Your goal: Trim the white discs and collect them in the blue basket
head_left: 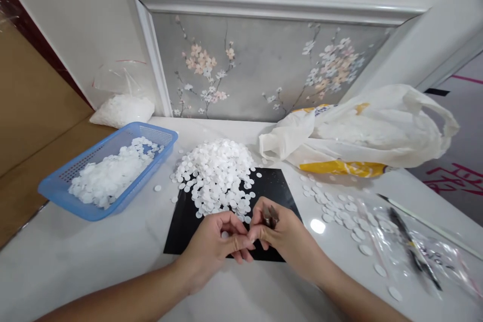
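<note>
Left hand (206, 246) and right hand (281, 231) meet, pinching fingertips (contents hidden), at five o'clock from heaped round white discs (219, 173); right grips a brownish metallic tool (270, 216); apparently fine handling, needing steadiness.

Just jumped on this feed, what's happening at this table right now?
A person's left hand and right hand meet at the fingertips over a black mat. The right hand also holds a small brownish tool; whatever is between the fingertips is too small to make out. Just beyond them, a heap of white discs lies partly on the mat. More discs sit in a blue basket to the left, and others are scattered on the right, near a white plastic bag.
</note>
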A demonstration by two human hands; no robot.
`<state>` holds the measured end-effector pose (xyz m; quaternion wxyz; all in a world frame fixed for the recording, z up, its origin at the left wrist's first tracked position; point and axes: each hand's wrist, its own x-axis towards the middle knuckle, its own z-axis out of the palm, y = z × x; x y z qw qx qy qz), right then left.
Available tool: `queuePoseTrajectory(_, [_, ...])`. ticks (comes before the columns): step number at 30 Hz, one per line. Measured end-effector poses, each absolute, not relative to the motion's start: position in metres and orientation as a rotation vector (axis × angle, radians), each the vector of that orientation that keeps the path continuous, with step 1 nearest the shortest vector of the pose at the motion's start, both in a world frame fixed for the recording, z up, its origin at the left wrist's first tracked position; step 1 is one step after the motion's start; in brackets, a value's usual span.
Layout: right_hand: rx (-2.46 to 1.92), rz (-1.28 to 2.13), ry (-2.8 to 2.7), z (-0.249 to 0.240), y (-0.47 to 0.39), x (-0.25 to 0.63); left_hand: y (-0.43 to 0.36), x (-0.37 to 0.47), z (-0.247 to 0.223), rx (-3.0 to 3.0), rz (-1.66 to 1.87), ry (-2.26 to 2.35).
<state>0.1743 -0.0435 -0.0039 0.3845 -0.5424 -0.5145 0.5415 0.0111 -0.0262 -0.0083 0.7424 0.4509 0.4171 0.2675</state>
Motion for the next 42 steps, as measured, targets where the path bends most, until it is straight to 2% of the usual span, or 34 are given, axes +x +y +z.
queuePoseTrajectory(3, [-1.403,1.311,-1.391,-0.004,-0.043,0.181,-0.026,0.011,-0.008,0.892,0.608,0.903])
queuePoseTrajectory(8, [-1.617,0.898,-1.766,0.0,-0.046,0.194,-0.023,0.009,-0.007,0.775,0.631,0.905])
queuePoseTrajectory(23, [-1.305,0.13,-2.362,-0.003,-0.05,0.197,-0.023,0.008,-0.007,0.761,0.659,0.928])
queuePoseTrajectory(28, [-1.241,0.014,-2.448,-0.005,-0.049,0.198,-0.022,0.008,-0.007,0.774,0.64,0.928])
queuePoseTrajectory(42, [-1.243,-0.023,-2.474,-0.008,-0.049,0.198,-0.023,0.008,-0.008,0.781,0.634,0.918])
